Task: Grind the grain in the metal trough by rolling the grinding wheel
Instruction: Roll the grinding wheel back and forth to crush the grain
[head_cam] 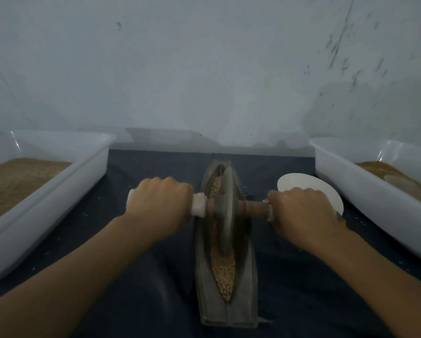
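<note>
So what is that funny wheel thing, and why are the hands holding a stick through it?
This picture comes from a camera worn on a person's head, looking down at their own two hands. The long grey boat shape is a metal trough with grain lying in its groove. The grinding wheel stands in that groove, and a wooden handle runs through its middle. The left hand grips one end, the right hand grips the other, so they can roll the wheel and crush the grain. On each side sits a white tub holding brown stuff. A white disc lies behind the right hand.
</note>
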The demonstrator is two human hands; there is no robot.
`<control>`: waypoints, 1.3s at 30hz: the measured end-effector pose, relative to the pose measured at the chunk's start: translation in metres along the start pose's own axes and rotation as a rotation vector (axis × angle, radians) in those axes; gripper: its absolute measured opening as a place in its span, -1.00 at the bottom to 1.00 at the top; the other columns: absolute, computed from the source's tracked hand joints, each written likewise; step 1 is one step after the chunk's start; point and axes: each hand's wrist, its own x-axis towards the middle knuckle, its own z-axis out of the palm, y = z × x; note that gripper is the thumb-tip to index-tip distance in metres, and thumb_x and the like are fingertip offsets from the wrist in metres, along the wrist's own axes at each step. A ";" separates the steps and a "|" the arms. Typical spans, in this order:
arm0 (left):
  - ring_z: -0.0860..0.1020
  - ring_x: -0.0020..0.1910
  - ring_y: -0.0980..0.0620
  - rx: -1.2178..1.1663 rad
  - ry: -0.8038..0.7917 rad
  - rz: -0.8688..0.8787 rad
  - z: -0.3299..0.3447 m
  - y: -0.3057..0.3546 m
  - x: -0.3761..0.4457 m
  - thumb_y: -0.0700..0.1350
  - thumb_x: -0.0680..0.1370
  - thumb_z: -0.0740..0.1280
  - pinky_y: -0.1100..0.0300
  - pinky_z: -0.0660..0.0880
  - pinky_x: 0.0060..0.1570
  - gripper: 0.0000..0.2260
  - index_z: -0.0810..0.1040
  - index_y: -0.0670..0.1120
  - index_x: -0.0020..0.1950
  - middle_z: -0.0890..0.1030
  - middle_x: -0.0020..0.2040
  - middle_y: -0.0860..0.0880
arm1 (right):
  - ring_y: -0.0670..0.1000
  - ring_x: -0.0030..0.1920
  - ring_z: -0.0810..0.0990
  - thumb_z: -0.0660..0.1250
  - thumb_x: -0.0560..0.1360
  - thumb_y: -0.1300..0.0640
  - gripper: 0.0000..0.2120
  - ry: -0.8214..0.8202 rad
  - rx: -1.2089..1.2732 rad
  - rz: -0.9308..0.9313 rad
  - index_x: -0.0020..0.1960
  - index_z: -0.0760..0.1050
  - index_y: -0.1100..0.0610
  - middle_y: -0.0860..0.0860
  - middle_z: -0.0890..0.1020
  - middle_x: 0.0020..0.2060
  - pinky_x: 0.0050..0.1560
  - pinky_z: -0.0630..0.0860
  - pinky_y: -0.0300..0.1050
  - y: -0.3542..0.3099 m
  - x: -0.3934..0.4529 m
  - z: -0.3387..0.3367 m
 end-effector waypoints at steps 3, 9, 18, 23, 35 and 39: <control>0.20 -0.49 0.09 0.030 0.022 0.037 -0.009 -0.003 -0.034 0.12 0.38 0.33 0.19 0.12 -0.45 -0.72 0.23 0.08 -0.30 0.22 -0.43 0.09 | -0.08 -0.61 0.16 0.54 0.17 -0.03 -0.50 0.081 0.075 -0.108 -0.34 0.17 -0.05 -0.12 0.23 -0.59 -0.53 0.05 -0.30 -0.004 -0.032 -0.024; 0.18 -0.48 0.11 -0.011 0.009 -0.035 0.004 -0.001 -0.020 0.12 0.43 0.31 0.18 0.12 -0.44 -0.72 0.23 0.07 -0.28 0.23 -0.42 0.10 | -0.06 -0.49 0.28 0.36 0.40 -0.06 -0.71 0.012 -0.050 -0.056 -0.24 0.22 -0.06 -0.10 0.28 -0.48 -0.46 0.08 -0.17 -0.004 -0.009 -0.015; 0.31 -0.40 0.02 -0.021 0.049 -0.058 0.022 -0.003 0.033 -0.01 0.47 0.32 0.13 0.25 -0.34 -0.81 0.31 0.04 -0.21 0.34 -0.36 0.07 | 0.10 -0.24 0.57 0.21 0.51 -0.07 -0.85 -0.045 0.003 0.035 -0.15 0.33 -0.02 -0.01 0.57 -0.26 -0.32 0.36 -0.09 0.002 0.039 0.009; 0.24 -0.45 0.09 -0.053 -0.004 0.017 0.007 -0.005 -0.011 0.09 0.44 0.31 0.17 0.19 -0.39 -0.74 0.23 0.09 -0.27 0.25 -0.41 0.10 | -0.07 -0.40 0.39 0.29 0.45 -0.10 -0.75 -0.141 0.066 -0.047 -0.21 0.22 -0.09 -0.11 0.37 -0.42 -0.43 0.17 -0.17 -0.001 -0.008 -0.019; 0.50 -0.31 -0.04 0.000 0.067 -0.055 0.022 -0.002 0.028 0.00 0.47 0.32 0.13 0.27 -0.31 -0.85 0.35 0.05 -0.19 0.56 -0.21 0.03 | 0.12 -0.41 0.50 0.36 0.40 0.00 -0.73 0.022 0.031 0.033 -0.29 0.26 -0.01 -0.01 0.50 -0.43 -0.44 0.10 -0.15 -0.002 0.033 0.016; 0.47 -0.31 -0.03 -0.012 0.058 -0.035 0.016 -0.001 0.031 -0.01 0.48 0.32 0.12 0.27 -0.30 -0.84 0.34 0.04 -0.18 0.55 -0.21 0.01 | 0.06 -0.40 0.43 0.28 0.46 -0.06 -0.73 0.005 0.021 0.064 -0.27 0.23 -0.02 -0.07 0.42 -0.42 -0.42 0.14 -0.13 0.001 0.031 0.015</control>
